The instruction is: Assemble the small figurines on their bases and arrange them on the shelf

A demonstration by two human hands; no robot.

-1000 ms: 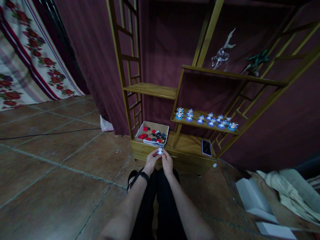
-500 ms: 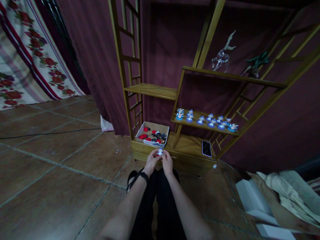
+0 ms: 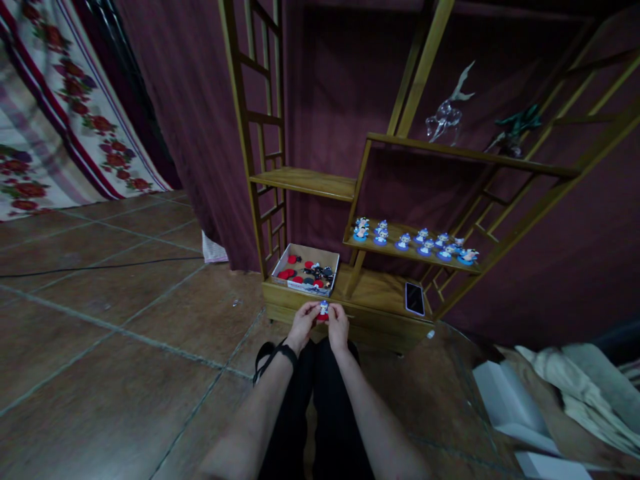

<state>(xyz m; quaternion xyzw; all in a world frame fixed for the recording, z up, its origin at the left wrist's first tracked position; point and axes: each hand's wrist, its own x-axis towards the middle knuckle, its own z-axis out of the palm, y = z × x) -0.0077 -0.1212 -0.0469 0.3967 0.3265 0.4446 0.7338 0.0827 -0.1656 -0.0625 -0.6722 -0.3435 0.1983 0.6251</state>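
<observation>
Between my fingertips is a small white figurine point(image 3: 324, 307) with a purple-blue top, upright on a red round base point(image 3: 323, 317). My left hand point(image 3: 303, 325) pinches it from the left side, and my right hand point(image 3: 339, 325) grips it from the right. Just beyond my hands, an open cardboard box point(image 3: 280, 272) holds red and black discs and several small dark pieces. Similar figurines point(image 3: 405, 241) on blue and purple bases stand in rows on the lower right shelf point(image 3: 390, 248).
The wooden display rack point(image 3: 305, 181) rises in front of me. A phone point(image 3: 415, 298) lies on its bottom board. Higher up stand a clear deer ornament point(image 3: 444, 120) and a dark green ornament point(image 3: 515, 130). White boxes point(image 3: 510, 400) sit on the floor at right.
The figurine has dropped slightly and shifted a little right in my hands, and more of its red base now shows. Both hands keep hold of it.
</observation>
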